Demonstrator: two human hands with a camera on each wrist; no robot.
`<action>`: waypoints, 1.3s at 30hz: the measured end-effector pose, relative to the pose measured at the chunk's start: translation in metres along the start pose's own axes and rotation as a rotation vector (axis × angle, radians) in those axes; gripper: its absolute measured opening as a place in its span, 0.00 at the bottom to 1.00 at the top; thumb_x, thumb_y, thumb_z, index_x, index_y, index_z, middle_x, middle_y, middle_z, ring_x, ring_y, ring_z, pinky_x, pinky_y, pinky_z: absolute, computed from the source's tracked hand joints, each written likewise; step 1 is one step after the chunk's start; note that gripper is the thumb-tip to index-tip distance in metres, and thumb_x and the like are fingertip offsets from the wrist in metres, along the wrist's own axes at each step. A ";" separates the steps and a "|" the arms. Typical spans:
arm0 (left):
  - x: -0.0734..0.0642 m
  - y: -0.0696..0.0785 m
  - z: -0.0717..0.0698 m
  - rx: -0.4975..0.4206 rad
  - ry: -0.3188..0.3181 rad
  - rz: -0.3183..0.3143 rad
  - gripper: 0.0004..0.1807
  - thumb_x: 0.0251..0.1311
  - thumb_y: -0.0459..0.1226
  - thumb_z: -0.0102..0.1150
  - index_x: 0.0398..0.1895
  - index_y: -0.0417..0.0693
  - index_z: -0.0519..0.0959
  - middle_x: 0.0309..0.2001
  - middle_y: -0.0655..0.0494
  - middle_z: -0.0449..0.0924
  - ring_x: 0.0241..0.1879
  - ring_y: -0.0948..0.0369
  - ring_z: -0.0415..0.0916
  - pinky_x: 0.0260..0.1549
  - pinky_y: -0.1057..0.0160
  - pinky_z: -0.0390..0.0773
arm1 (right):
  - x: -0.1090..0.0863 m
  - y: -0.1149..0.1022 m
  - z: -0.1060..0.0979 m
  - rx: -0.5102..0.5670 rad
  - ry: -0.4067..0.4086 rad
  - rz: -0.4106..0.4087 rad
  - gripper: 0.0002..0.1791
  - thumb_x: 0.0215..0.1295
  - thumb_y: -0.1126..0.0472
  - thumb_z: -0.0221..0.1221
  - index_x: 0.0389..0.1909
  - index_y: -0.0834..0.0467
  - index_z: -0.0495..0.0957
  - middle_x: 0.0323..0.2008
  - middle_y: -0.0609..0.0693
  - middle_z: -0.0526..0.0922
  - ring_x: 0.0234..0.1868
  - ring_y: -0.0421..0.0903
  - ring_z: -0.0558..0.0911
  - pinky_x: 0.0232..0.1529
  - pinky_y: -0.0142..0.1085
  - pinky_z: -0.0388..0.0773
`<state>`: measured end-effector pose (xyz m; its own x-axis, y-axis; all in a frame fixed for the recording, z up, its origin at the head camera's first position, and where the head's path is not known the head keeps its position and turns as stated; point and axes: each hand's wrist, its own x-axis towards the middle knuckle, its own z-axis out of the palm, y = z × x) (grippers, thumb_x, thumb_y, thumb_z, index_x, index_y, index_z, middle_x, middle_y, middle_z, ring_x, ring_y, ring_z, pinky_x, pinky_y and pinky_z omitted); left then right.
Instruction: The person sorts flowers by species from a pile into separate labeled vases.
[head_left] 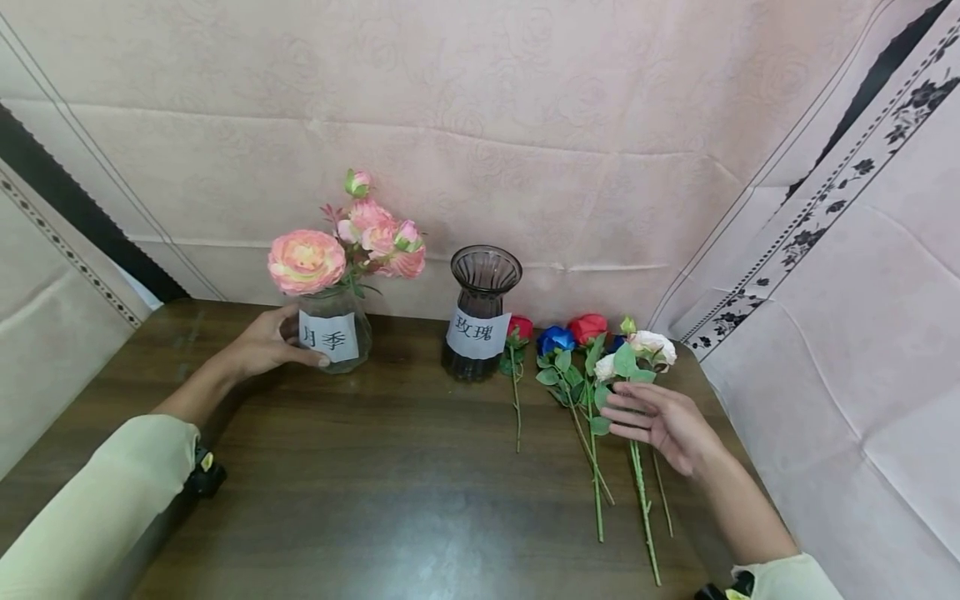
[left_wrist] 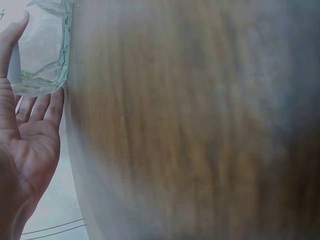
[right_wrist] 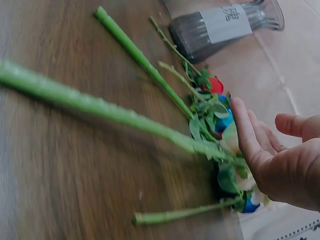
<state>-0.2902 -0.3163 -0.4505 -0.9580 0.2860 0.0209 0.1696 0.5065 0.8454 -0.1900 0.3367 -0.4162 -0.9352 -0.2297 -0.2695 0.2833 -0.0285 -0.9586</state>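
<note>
At the left stands a clear glass vase (head_left: 363, 333) with a white label, holding pink flowers (head_left: 307, 261). My left hand (head_left: 266, 342) grips its left side, thumb in front and fingers behind; the left wrist view shows the glass base between thumb and fingers (left_wrist: 40, 107). My right hand (head_left: 663, 425) is held with fingers extended over the stems of artificial roses on the table. Under and beyond it are a white rose (head_left: 654, 346), a red rose (head_left: 588, 327) and a blue rose (head_left: 556, 339). Nothing is in that hand.
A dark glass vase (head_left: 487, 287) with a white label stands at the back middle, no flowers in it. Another red rose (head_left: 520, 327) lies at its right. Pink cloth (head_left: 480, 100) hangs behind the brown wooden table (head_left: 360, 492), and cloth hangs at both sides.
</note>
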 end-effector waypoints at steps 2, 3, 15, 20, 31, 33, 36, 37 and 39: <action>0.000 0.000 0.000 -0.001 0.001 0.000 0.54 0.58 0.35 0.88 0.86 0.42 0.66 0.72 0.36 0.82 0.66 0.61 0.83 0.58 0.79 0.78 | -0.002 0.000 -0.007 0.004 0.007 0.002 0.27 0.93 0.52 0.52 0.78 0.67 0.71 0.62 0.51 0.93 0.57 0.45 0.94 0.62 0.45 0.92; 0.000 0.000 -0.001 -0.001 0.002 0.001 0.54 0.58 0.35 0.88 0.85 0.42 0.67 0.72 0.36 0.82 0.63 0.67 0.83 0.58 0.79 0.78 | -0.004 0.000 -0.010 0.011 0.008 0.001 0.24 0.93 0.53 0.52 0.76 0.65 0.74 0.60 0.49 0.93 0.57 0.45 0.95 0.62 0.45 0.92; 0.001 -0.003 -0.001 0.013 0.001 0.018 0.55 0.59 0.35 0.88 0.87 0.44 0.65 0.72 0.37 0.83 0.59 0.75 0.81 0.58 0.79 0.78 | -0.013 0.013 -0.042 -0.004 0.057 0.050 0.16 0.93 0.54 0.51 0.64 0.59 0.80 0.53 0.46 0.95 0.54 0.43 0.95 0.60 0.44 0.93; 0.000 -0.004 0.000 0.012 0.003 0.012 0.55 0.59 0.36 0.88 0.87 0.44 0.66 0.72 0.37 0.83 0.61 0.70 0.82 0.58 0.79 0.78 | -0.016 0.017 -0.050 -0.050 0.066 0.087 0.20 0.93 0.52 0.51 0.68 0.63 0.78 0.54 0.46 0.95 0.54 0.42 0.94 0.61 0.45 0.92; -0.001 -0.003 0.000 0.001 0.005 0.005 0.52 0.59 0.35 0.88 0.85 0.44 0.67 0.72 0.37 0.83 0.58 0.76 0.82 0.58 0.79 0.78 | -0.022 0.020 -0.054 -0.147 -0.031 0.148 0.27 0.94 0.52 0.49 0.73 0.71 0.74 0.56 0.52 0.95 0.54 0.45 0.95 0.61 0.47 0.92; -0.001 -0.003 0.000 0.006 0.007 0.003 0.52 0.59 0.36 0.88 0.85 0.45 0.67 0.72 0.38 0.83 0.61 0.70 0.83 0.58 0.78 0.78 | -0.022 0.020 -0.051 -0.168 -0.050 0.154 0.26 0.93 0.52 0.50 0.72 0.71 0.75 0.56 0.52 0.94 0.54 0.46 0.95 0.60 0.47 0.93; 0.000 -0.003 0.001 0.011 0.009 -0.002 0.53 0.59 0.36 0.88 0.86 0.45 0.66 0.72 0.38 0.83 0.67 0.55 0.84 0.57 0.77 0.79 | -0.021 0.020 -0.046 -0.192 -0.069 0.168 0.25 0.92 0.54 0.53 0.71 0.72 0.76 0.55 0.53 0.94 0.53 0.48 0.95 0.59 0.46 0.93; 0.000 -0.003 0.001 0.012 0.008 -0.003 0.53 0.60 0.36 0.88 0.86 0.45 0.66 0.72 0.37 0.83 0.69 0.50 0.83 0.57 0.77 0.80 | -0.021 0.020 -0.045 -0.195 -0.071 0.174 0.24 0.91 0.56 0.54 0.70 0.71 0.76 0.55 0.53 0.94 0.52 0.48 0.95 0.58 0.46 0.93; 0.001 -0.003 0.001 0.012 0.007 -0.006 0.53 0.60 0.36 0.87 0.86 0.45 0.67 0.72 0.36 0.83 0.71 0.43 0.81 0.56 0.76 0.80 | -0.020 0.020 -0.041 -0.203 -0.083 0.188 0.22 0.90 0.58 0.57 0.70 0.71 0.77 0.54 0.53 0.94 0.52 0.48 0.96 0.57 0.46 0.94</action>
<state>-0.2912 -0.3171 -0.4536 -0.9606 0.2773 0.0197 0.1667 0.5179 0.8390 -0.1744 0.3810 -0.4342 -0.8474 -0.2921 -0.4434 0.3935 0.2153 -0.8938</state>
